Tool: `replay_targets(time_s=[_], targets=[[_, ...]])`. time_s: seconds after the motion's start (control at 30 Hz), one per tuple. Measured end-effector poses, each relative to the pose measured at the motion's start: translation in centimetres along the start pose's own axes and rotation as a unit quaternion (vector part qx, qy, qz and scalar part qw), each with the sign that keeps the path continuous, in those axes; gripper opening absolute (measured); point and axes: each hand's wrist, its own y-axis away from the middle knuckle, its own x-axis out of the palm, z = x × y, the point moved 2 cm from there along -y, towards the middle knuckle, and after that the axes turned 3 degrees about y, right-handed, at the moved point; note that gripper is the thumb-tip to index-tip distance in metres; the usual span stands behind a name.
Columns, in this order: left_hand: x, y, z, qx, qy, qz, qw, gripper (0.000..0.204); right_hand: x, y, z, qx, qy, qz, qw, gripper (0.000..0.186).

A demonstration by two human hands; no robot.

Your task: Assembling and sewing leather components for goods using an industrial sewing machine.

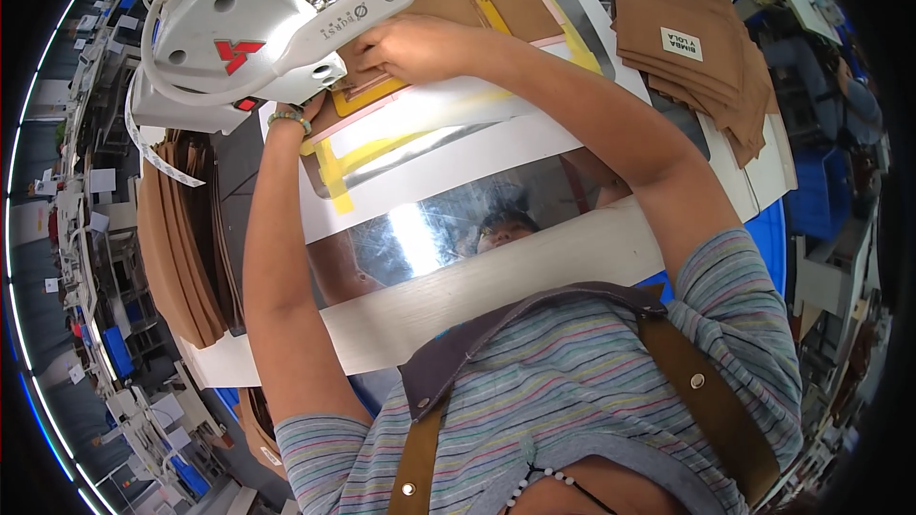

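Note:
My right hand [412, 48] reaches in from the right and rests on a brown fabric panel [439, 8] in a yellow-edged template frame [489, 2]. Its fingers are bent and somewhat apart, touching the panel, with the tips partly behind a white lamp arm. My left hand [307, 113], with a beaded bracelet at the wrist, is at the frame's lower left corner. Most of its fingers are hidden under the white sewing machine head [215, 24], so what it holds cannot be seen. Yellow tape [401, 145] borders a clear sheet on the template's near side.
Brown fabric pouches [682, 43] with a pale label lie stacked at the right. More brown pieces [176, 248] stand in a pile at the left. A shiny metal plate [420, 234] is set into the table before me. A blue bin [819, 195] stands beyond the right edge.

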Motion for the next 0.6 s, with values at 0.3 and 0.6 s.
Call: replay_targets(time_s=[0.3,0.6], targets=[[-2.3,4.4,0.7,-0.045,0.254,0.000,0.966,0.038,0.4,-1.8,-0.2,0.056,0.028,0.000,0.998,0.040],[-8.5,11.2,-3.2,0.021,0.119,-0.050,0.991,0.041,-0.2,-0.9,1.4,-0.009,-0.026,-0.028,0.999,0.036]])
